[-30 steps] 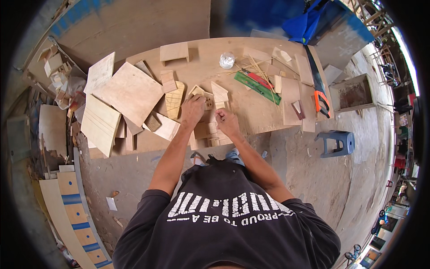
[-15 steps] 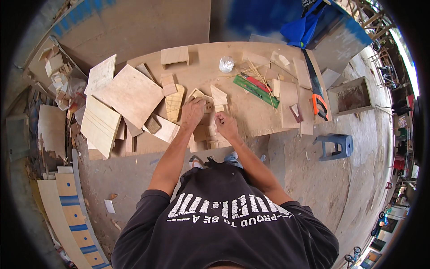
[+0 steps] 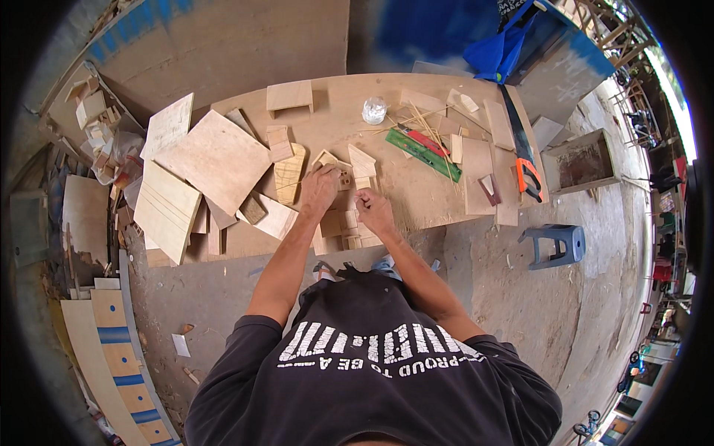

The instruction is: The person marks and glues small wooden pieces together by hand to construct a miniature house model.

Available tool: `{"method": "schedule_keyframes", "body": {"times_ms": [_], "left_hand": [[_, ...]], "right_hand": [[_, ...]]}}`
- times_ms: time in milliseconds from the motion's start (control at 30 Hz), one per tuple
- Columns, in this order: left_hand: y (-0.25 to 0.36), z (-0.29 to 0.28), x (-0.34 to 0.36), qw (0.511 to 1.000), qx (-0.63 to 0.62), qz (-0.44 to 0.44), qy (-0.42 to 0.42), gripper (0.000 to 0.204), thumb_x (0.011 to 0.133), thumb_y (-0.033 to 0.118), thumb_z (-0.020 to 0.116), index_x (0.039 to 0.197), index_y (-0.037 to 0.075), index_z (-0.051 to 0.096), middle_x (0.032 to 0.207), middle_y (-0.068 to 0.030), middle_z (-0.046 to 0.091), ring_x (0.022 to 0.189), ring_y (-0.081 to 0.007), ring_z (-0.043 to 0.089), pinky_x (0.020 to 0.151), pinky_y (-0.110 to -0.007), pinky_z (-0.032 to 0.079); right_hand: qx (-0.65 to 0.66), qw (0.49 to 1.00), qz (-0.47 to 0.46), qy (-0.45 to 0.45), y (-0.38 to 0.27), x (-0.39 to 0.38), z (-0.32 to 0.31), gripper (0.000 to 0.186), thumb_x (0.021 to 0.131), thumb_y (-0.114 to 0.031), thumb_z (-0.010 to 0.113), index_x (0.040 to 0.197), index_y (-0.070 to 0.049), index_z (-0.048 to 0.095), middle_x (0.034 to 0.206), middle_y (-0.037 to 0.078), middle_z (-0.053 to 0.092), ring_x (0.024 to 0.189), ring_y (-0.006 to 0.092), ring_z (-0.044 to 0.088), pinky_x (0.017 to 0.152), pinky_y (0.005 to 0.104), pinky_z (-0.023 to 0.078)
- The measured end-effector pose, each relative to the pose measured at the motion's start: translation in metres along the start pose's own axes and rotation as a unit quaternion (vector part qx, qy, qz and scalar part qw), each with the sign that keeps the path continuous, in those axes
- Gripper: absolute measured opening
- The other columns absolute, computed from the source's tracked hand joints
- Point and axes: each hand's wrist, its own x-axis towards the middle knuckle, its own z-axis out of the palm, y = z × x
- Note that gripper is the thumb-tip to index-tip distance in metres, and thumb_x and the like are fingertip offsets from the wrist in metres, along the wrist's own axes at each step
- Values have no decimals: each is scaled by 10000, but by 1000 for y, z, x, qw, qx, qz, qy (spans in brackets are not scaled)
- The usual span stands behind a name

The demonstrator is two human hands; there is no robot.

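Observation:
My left hand (image 3: 320, 189) is closed on a small wooden model house (image 3: 345, 178) with a peaked roof and little window openings, near the table's front edge. Just right of it, my right hand (image 3: 374, 211) has its fingertips pinched together; what they hold, if anything, is too small to make out. Beyond the right hand lies a pale house-shaped wooden piece (image 3: 362, 161) with a pointed end. Small wooden blocks (image 3: 346, 227) sit between my wrists at the table edge. The palm side of both hands is hidden.
Plywood sheets (image 3: 216, 160) and offcuts are heaped on the table's left. On the right lie a green ruler-like strip (image 3: 424, 154), a red cutter (image 3: 425, 139), thin sticks and an orange-handled saw (image 3: 529, 178). A clear jar (image 3: 374, 111) stands farther back. A blue stool (image 3: 554, 245) is on the floor.
Both hands stay almost in place, with only slight finger movement. The view has shifted a little; the things on the table lie as before.

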Motion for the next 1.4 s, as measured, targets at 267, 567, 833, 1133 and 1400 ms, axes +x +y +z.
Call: {"method": "schedule_keyframes", "body": {"times_ms": [267, 567, 833, 1133, 1400], "left_hand": [[-1, -2, 0, 1000, -7, 1, 0, 87, 845, 111, 643, 864, 78, 722, 917, -56, 707, 865, -284, 637, 732, -385, 553], [-2, -1, -1, 1000, -8, 3, -2, 99, 833, 102, 656, 883, 73, 736, 907, -58, 707, 858, -284, 636, 737, -385, 550], [-3, 0, 0, 1000, -14, 5, 0, 95, 831, 106, 660, 876, 72, 737, 898, -57, 709, 862, -287, 646, 726, -392, 554], [-1, -1, 1, 1000, 7, 6, -5, 113, 837, 126, 621, 833, 75, 721, 889, -52, 705, 869, -285, 648, 693, -400, 567], [-2, 0, 2, 1000, 5, 7, -4, 120, 857, 134, 621, 836, 76, 724, 887, -52, 707, 871, -288, 650, 692, -402, 563]], "right_hand": [[11, 1000, -2, 3, 3, 0, 1, 153, 889, -60, 639, 1037, -27, 665, 769, 110, 710, 565, 193, 702, 541, 312, 544], [24, 1000, 11, 4, 0, -1, 1, 144, 888, -67, 649, 1028, -33, 665, 760, 98, 707, 554, 184, 697, 527, 305, 537], [18, 1000, 5, 0, 4, 1, 1, 144, 903, -80, 653, 1037, -27, 664, 770, 84, 682, 559, 171, 693, 495, 291, 546], [20, 1000, 8, 8, 0, 0, 1, 152, 882, -64, 649, 1030, -32, 668, 760, 93, 711, 552, 180, 701, 520, 299, 545], [20, 1000, 12, 7, 1, 0, 0, 155, 881, -64, 649, 1031, -33, 671, 761, 95, 709, 558, 184, 703, 526, 306, 556]]}}
